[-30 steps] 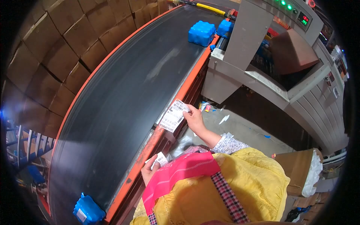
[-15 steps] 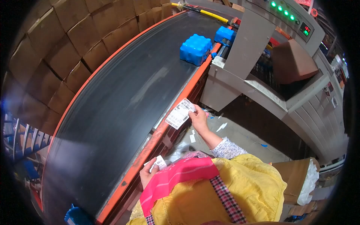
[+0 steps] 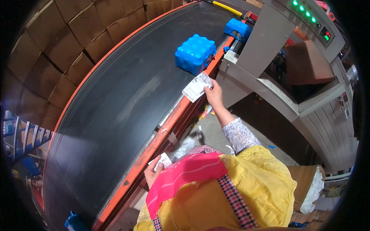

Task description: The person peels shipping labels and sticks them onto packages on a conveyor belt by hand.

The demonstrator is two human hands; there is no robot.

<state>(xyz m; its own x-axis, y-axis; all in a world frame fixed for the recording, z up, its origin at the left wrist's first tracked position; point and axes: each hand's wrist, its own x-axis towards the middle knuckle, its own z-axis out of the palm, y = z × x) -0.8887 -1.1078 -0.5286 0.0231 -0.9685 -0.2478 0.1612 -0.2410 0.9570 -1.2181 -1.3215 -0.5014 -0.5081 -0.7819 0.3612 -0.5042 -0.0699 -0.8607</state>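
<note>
My right hand (image 3: 214, 94) pinches the edge of a white printed label (image 3: 197, 87), held over the orange rail of the conveyor. Just beyond the label, a blue shrink-wrapped pack (image 3: 195, 54) sits on the black belt (image 3: 115, 104). Lower down, near the rail and my pink cloth, my left hand (image 3: 153, 173) has its fingers closed on smaller white labels (image 3: 163, 160). A second blue pack (image 3: 237, 29) lies at the machine's outlet. Part of another blue pack (image 3: 75, 222) shows at the bottom left.
Stacked brown cartons (image 3: 58, 46) line the belt's far side. A grey machine (image 3: 266, 42) with green lights stands at the right. An open carton (image 3: 306, 184) is at the lower right, and scraps lie on the floor. A yellow bar (image 3: 227, 8) crosses the top.
My right hand has moved up and forward with its label, towards the nearer blue pack. That pack has come down the belt, and the bottom-left pack has moved further out of view.
</note>
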